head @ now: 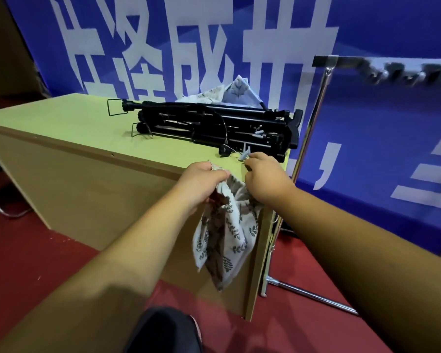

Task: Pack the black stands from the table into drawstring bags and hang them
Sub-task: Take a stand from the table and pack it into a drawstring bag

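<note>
Watching the head feed: left hand [204, 178] grips the top edge of a leaf-print drawstring bag [227, 235], fingers curled round the bunched cloth. Right hand [264, 175] is curled on the opposite edge — a pale cord end [245, 154] pokes out by its fingertips; I cannot tell which bag it belongs to. Bag hangs limp in front of the desk [61, 123], at its near right corner, below the top. Black stands [214, 126] lie folded in a pile on the desk top, just beyond the hands. More printed bags [236, 90] heaped behind them. Metal rack [316, 118] stands beside the desk — right side.
</note>
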`<state>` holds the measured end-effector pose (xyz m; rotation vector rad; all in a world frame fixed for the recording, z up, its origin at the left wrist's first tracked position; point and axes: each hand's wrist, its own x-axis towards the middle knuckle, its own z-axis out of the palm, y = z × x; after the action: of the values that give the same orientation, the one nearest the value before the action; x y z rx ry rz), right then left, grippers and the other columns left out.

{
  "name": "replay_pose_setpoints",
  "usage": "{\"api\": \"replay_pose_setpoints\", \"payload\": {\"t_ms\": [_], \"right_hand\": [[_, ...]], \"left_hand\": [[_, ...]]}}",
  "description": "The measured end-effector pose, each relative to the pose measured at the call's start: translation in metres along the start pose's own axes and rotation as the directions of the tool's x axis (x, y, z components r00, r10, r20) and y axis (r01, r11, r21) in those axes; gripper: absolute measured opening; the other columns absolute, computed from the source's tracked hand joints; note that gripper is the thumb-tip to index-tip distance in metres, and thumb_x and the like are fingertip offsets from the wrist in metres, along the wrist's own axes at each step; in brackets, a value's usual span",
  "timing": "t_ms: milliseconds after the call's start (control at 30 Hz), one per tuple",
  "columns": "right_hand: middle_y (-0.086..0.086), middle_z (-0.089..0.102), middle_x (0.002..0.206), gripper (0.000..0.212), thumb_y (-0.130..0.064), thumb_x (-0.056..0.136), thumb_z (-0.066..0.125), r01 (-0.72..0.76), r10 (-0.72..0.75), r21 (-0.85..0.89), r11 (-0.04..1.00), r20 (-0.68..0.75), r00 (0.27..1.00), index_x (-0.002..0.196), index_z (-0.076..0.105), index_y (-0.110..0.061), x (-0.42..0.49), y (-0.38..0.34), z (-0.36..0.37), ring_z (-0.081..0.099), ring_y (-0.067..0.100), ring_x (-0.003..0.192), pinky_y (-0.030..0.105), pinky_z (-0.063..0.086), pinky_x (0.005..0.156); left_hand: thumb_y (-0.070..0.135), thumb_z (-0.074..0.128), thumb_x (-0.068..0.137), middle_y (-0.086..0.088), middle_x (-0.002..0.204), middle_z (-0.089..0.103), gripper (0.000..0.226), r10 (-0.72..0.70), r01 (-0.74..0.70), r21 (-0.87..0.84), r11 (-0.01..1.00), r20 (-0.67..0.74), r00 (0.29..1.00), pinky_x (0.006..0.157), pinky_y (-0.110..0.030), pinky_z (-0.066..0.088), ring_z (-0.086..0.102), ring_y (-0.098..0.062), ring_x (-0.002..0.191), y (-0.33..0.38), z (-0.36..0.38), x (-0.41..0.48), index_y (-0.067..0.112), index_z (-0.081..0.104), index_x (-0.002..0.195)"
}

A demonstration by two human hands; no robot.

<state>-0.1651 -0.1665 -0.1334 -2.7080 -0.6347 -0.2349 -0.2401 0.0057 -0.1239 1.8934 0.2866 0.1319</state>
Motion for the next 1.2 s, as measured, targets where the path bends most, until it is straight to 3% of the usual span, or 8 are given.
{"api": "replay_pose_setpoints", "payload": {"t_ms": [133, 267, 333, 500, 700, 967, 1100, 1200], "right_hand": [[0.006, 0.052, 0.157, 0.045, -0.021, 0.107, 0.046, 0.066, -0.071, -0.053, 0.996, -0.09, 0.993, 0.148, 0.059, -0.008, -0.004, 0.004, 0.013, 0.046, 0.031, 0.139, 0.04, 0.037, 0.117], [0.007, 0.06, 0.145, 0.041, -0.019, 0.105, 0.048, 0.08, -0.08, -0.01, 0.997, -0.158, 0.984, 0.14, 0.066, -0.009, -0.001, 0.007, 0.016, 0.051, 0.03, 0.13, 0.041, 0.043, 0.111], [0.006, 0.062, 0.134, 0.038, -0.021, 0.103, 0.049, 0.055, -0.051, 0.016, 0.998, -0.19, 0.98, 0.135, 0.066, -0.011, 0.0, 0.009, 0.017, 0.053, 0.027, 0.121, 0.04, 0.046, 0.103], [0.003, 0.064, 0.12, 0.033, -0.022, 0.099, 0.051, 0.01, 0.01, 0.078, 0.997, -0.242, 0.97, 0.124, 0.072, -0.015, 0.006, 0.011, 0.021, 0.056, 0.024, 0.111, 0.035, 0.048, 0.091], [0.007, 0.066, 0.11, 0.021, -0.012, 0.103, 0.059, -0.122, 0.162, 0.175, 0.977, -0.237, 0.958, 0.098, 0.079, -0.011, 0.013, 0.003, 0.015, 0.063, 0.031, 0.095, 0.041, 0.055, 0.078], [0.016, 0.06, 0.125, 0.034, -0.007, 0.096, 0.064, -0.178, 0.153, -0.153, 0.972, -0.157, 0.976, 0.13, 0.061, -0.01, -0.02, -0.017, 0.0, 0.055, 0.036, 0.115, 0.042, 0.045, 0.088], [0.014, 0.054, 0.125, 0.035, -0.001, 0.097, 0.059, -0.124, 0.137, 0.085, 0.989, -0.171, 0.976, 0.13, 0.062, -0.01, -0.059, -0.007, -0.009, 0.058, 0.033, 0.108, 0.045, 0.053, 0.091], [0.002, 0.056, 0.113, 0.019, -0.013, 0.11, 0.049, -0.066, 0.155, 0.407, 0.911, -0.189, 0.97, 0.118, 0.066, -0.013, -0.104, 0.011, -0.01, 0.063, 0.019, 0.094, 0.033, 0.051, 0.078]], "left_hand": [[0.035, 0.073, 0.096, 0.0, 0.09, 0.082, 0.024, 0.043, -0.043, -0.01, 0.999, 0.03, 0.999, 0.071, -0.03, 0.056, 0.078, -0.02, 0.084, 0.001, 0.004, 0.014, 0.014, 0.077, 0.105], [0.031, 0.073, 0.097, -0.001, 0.089, 0.082, 0.02, 0.041, -0.039, -0.067, 0.997, 0.034, 0.999, 0.076, -0.034, 0.06, 0.079, -0.02, 0.083, -0.006, 0.013, 0.024, 0.012, 0.077, 0.103], [0.029, 0.074, 0.096, -0.003, 0.089, 0.082, 0.021, 0.044, -0.043, -0.11, 0.993, 0.006, 0.999, 0.074, -0.033, 0.06, 0.079, -0.021, 0.08, -0.01, 0.017, 0.026, 0.009, 0.076, 0.103], [0.034, 0.074, 0.094, -0.003, 0.096, 0.082, 0.027, 0.07, -0.072, -0.111, 0.991, -0.018, 0.997, 0.093, -0.045, 0.06, 0.078, -0.027, 0.096, -0.014, 0.02, 0.026, 0.011, 0.076, 0.108], [0.039, 0.075, 0.094, 0.003, 0.092, 0.082, 0.024, 0.079, -0.079, -0.04, 0.996, 0.007, 0.997, 0.083, -0.035, 0.06, 0.079, -0.02, 0.091, -0.017, 0.021, 0.017, 0.018, 0.074, 0.104], [0.026, 0.068, 0.102, 0.0, 0.091, 0.082, 0.012, -0.047, 0.05, -0.15, 0.987, 0.023, 0.999, 0.068, -0.028, 0.057, 0.076, -0.019, 0.084, -0.021, 0.039, -0.019, 0.02, 0.075, 0.11], [0.028, 0.067, 0.101, -0.009, 0.099, 0.082, 0.015, -0.073, 0.083, -0.103, 0.991, 0.097, 0.993, 0.089, -0.049, 0.062, 0.076, -0.026, 0.094, -0.025, 0.056, -0.043, 0.018, 0.078, 0.106], [0.028, 0.066, 0.103, -0.01, 0.098, 0.082, 0.018, -0.07, 0.081, -0.067, 0.994, 0.162, 0.984, 0.069, -0.035, 0.06, 0.072, -0.021, 0.08, -0.027, 0.076, -0.063, 0.016, 0.078, 0.107]]}}
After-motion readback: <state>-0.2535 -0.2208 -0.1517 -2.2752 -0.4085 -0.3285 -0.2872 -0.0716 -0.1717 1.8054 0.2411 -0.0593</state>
